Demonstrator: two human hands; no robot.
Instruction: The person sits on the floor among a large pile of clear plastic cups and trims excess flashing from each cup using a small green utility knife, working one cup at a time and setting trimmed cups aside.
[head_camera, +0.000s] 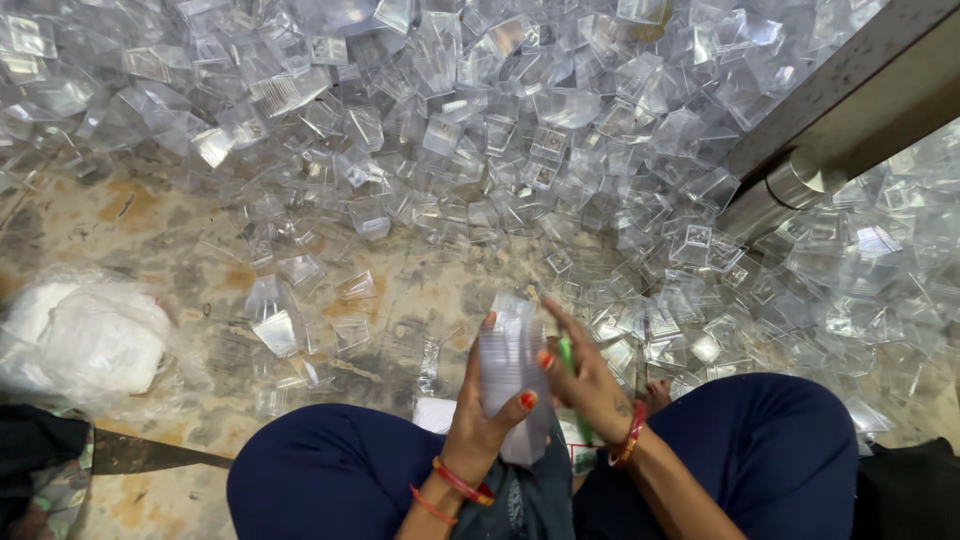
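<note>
My left hand (478, 405) grips a tall stack of nested clear plastic cups (508, 360), held upright above my lap. My right hand (585, 375) rests against the stack's right side, fingers stretched toward its top, with a thin green thing (566, 352) between the fingers. Both wrists wear red bangles. A big heap of loose clear plastic cups (480, 130) covers the floor ahead, within arm's reach.
I sit on a stained concrete floor (160, 220) with knees in dark blue cloth (330, 470). A white plastic bag (85, 340) lies at left. A metal post (830, 150) slants across the upper right. A dark bag (905, 490) sits at lower right.
</note>
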